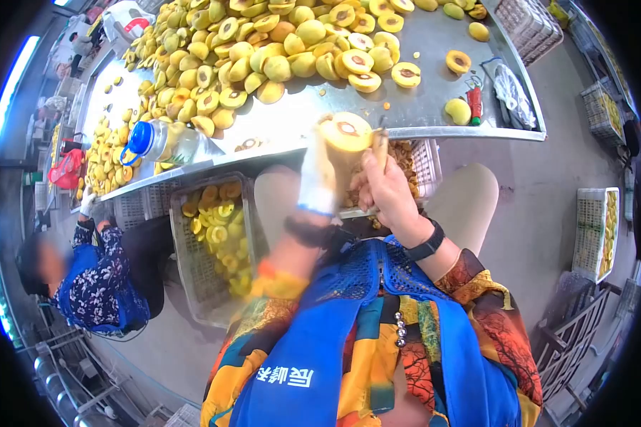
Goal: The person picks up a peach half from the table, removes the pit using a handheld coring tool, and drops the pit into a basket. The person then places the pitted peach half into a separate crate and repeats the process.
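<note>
My left hand [318, 174], in a white glove and blurred by motion, holds a halved yellow fruit [350, 131] with its cut face and brown pit area showing. Close to its right side, my bare right hand [388, 186] grips a small tool [381, 148] with a light brown handle; its tip is hard to make out. Both hands are at the metal table's front edge, above a crate [426, 169] of brown pits or scraps. Beyond them, many yellow fruit halves [263, 60] are heaped on the metal table [434, 99].
A blue-capped bottle [167, 142] stands at the table's left edge. Below it is a crate [185, 274] of fruit pieces. A red-handled item [474, 103] and a plastic bag [513, 96] lie at the right. A co-worker [100, 285] sits at the left. Another crate [595, 235] stands far right.
</note>
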`<action>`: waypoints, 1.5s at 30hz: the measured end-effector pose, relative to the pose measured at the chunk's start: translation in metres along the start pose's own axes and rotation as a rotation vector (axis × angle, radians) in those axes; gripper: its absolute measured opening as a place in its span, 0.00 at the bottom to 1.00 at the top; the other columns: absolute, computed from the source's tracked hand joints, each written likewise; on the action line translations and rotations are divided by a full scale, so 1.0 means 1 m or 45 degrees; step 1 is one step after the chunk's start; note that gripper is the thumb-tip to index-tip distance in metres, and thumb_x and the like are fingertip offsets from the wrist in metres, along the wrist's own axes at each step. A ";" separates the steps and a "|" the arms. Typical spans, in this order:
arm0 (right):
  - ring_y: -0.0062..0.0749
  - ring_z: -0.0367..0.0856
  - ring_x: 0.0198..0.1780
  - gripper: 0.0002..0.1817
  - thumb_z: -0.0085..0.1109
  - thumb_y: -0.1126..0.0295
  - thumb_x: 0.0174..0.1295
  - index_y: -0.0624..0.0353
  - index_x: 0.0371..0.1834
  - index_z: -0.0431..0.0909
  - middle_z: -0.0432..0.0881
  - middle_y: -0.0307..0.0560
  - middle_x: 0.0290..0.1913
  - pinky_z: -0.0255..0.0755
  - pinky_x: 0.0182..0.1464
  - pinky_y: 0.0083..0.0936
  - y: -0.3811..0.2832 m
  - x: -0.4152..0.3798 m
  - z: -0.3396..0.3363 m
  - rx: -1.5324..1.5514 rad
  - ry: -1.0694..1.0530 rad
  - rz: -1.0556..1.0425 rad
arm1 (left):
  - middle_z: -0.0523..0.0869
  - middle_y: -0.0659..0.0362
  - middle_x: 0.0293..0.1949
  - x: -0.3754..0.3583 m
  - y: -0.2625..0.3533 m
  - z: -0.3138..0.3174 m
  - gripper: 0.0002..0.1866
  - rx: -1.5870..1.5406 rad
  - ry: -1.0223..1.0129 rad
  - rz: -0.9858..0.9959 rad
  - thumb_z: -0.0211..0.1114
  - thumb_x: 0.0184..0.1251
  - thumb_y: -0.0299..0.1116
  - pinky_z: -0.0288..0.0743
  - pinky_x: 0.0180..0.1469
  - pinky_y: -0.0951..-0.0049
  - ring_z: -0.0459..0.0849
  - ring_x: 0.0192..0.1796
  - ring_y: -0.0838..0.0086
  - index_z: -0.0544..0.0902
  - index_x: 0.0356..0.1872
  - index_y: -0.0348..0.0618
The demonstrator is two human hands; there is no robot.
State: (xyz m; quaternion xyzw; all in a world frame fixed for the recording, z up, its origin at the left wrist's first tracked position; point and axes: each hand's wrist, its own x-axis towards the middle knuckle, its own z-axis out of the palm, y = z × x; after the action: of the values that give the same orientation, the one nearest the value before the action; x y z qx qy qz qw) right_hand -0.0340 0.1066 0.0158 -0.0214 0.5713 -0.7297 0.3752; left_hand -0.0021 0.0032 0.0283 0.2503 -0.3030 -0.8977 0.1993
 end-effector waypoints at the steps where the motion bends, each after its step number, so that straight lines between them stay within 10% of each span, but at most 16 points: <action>1: 0.21 0.64 0.11 0.15 0.49 0.59 0.66 0.63 0.36 0.67 0.74 0.44 0.24 0.63 0.14 0.21 0.004 -0.003 0.000 -0.157 -0.065 -0.043 | 0.77 0.55 0.50 0.005 0.001 -0.011 0.26 -0.005 0.037 -0.023 0.41 0.70 0.56 0.74 0.48 0.66 0.78 0.48 0.66 0.70 0.55 0.46; 6: 0.61 0.78 0.36 0.22 0.57 0.59 0.58 0.63 0.49 0.70 0.79 0.63 0.35 0.72 0.39 0.43 0.006 -0.009 -0.015 -1.210 0.044 -0.535 | 0.80 0.57 0.43 0.016 0.009 -0.039 0.24 0.139 0.142 0.029 0.42 0.71 0.55 0.76 0.39 0.68 0.79 0.42 0.69 0.73 0.50 0.46; 16: 0.62 0.77 0.33 0.17 0.55 0.64 0.61 0.64 0.45 0.66 0.77 0.66 0.27 0.69 0.33 0.47 -0.016 -0.024 -0.006 -1.362 -0.133 -0.449 | 0.80 0.57 0.38 0.006 0.002 -0.033 0.20 0.350 -0.049 0.091 0.48 0.71 0.48 0.74 0.40 0.74 0.79 0.38 0.75 0.76 0.45 0.39; 24: 0.65 0.75 0.32 0.10 0.50 0.74 0.57 0.68 0.38 0.64 0.74 0.71 0.25 0.68 0.33 0.50 -0.018 -0.030 -0.006 -1.380 -0.207 -0.316 | 0.81 0.59 0.33 0.007 0.007 -0.031 0.16 1.024 -0.315 0.639 0.53 0.68 0.41 0.72 0.37 0.78 0.77 0.34 0.79 0.79 0.40 0.37; 28: 0.59 0.78 0.34 0.27 0.43 0.77 0.56 0.55 0.63 0.62 0.75 0.64 0.35 0.72 0.36 0.46 -0.024 -0.033 -0.008 -1.523 -0.388 -0.200 | 0.81 0.60 0.31 0.017 0.025 -0.038 0.13 0.555 -0.501 -0.064 0.56 0.65 0.37 0.72 0.36 0.78 0.78 0.33 0.78 0.80 0.38 0.37; 31: 0.64 0.76 0.31 0.12 0.49 0.76 0.54 0.69 0.40 0.64 0.75 0.70 0.24 0.69 0.33 0.47 0.003 -0.029 -0.020 -1.382 -0.402 -0.270 | 0.82 0.60 0.32 0.034 0.043 -0.052 0.12 0.714 -0.801 -0.581 0.58 0.62 0.36 0.73 0.37 0.77 0.79 0.33 0.76 0.80 0.39 0.37; 33: 0.63 0.77 0.33 0.12 0.50 0.76 0.54 0.69 0.40 0.66 0.76 0.69 0.26 0.70 0.34 0.46 0.011 -0.027 -0.020 -1.345 -0.440 -0.183 | 0.83 0.59 0.33 0.039 0.041 -0.049 0.14 1.315 -1.078 -0.102 0.62 0.59 0.34 0.73 0.36 0.77 0.79 0.33 0.77 0.80 0.42 0.37; 39: 0.54 0.79 0.33 0.12 0.54 0.71 0.54 0.69 0.37 0.69 0.76 0.64 0.27 0.71 0.36 0.39 0.016 -0.026 -0.016 -1.144 -0.286 -0.314 | 0.82 0.56 0.38 0.042 0.044 -0.045 0.17 0.790 -0.697 -0.443 0.59 0.64 0.37 0.74 0.47 0.76 0.80 0.41 0.74 0.76 0.49 0.37; 45: 0.28 0.75 0.20 0.12 0.54 0.67 0.59 0.66 0.36 0.69 0.75 0.48 0.21 0.69 0.22 0.26 0.008 -0.025 -0.010 -0.936 -0.257 -0.104 | 0.81 0.59 0.30 0.019 0.012 -0.039 0.13 0.607 -0.387 -0.119 0.58 0.65 0.37 0.72 0.35 0.77 0.77 0.31 0.77 0.77 0.40 0.35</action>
State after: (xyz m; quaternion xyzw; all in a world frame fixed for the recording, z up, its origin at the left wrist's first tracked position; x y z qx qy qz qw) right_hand -0.0162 0.1283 0.0152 -0.2490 0.7537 -0.4846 0.3676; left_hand 0.0081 -0.0326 0.0030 0.1662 -0.5201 -0.8365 0.0456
